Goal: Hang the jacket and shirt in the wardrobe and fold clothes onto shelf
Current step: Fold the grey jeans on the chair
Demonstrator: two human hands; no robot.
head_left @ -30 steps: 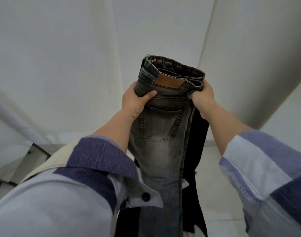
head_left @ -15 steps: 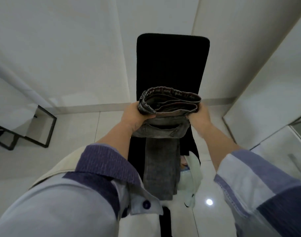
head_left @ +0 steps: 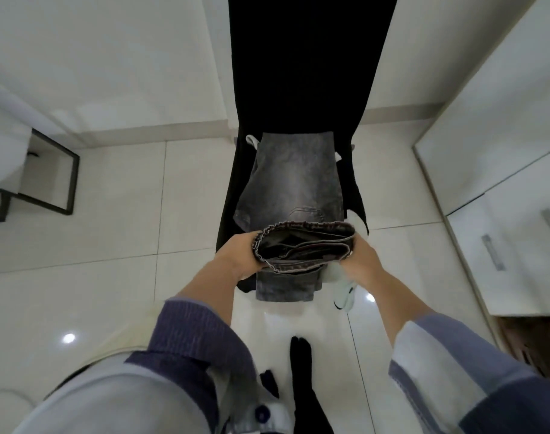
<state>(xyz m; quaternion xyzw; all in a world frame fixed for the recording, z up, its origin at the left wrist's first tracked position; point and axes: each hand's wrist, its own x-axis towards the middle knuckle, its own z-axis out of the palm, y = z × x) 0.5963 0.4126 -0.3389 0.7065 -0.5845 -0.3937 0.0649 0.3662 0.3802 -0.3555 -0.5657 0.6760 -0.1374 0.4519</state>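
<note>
Grey washed jeans [head_left: 294, 183] lie folded over the seat of a black chair [head_left: 302, 73] in the middle of the view. My left hand [head_left: 236, 258] grips the left end of the waistband and my right hand [head_left: 359, 256] grips the right end, both at the seat's near edge. The trouser legs lie flat toward the backrest and a lower layer hangs off the front. A pale white garment [head_left: 342, 289] lies under the jeans and droops off the seat's right front corner.
White wardrobe doors and drawers with metal handles [head_left: 492, 252] stand at the right. A black-framed table [head_left: 45, 180] stands at the left by the wall. Glossy white floor tiles [head_left: 111, 245] surround the chair. My dark-socked foot [head_left: 300, 361] is below the seat.
The jeans came down from held upright in the air onto the chair seat, folding over. My view tilted down to the floor. Both hands kept their grip on the waistband.
</note>
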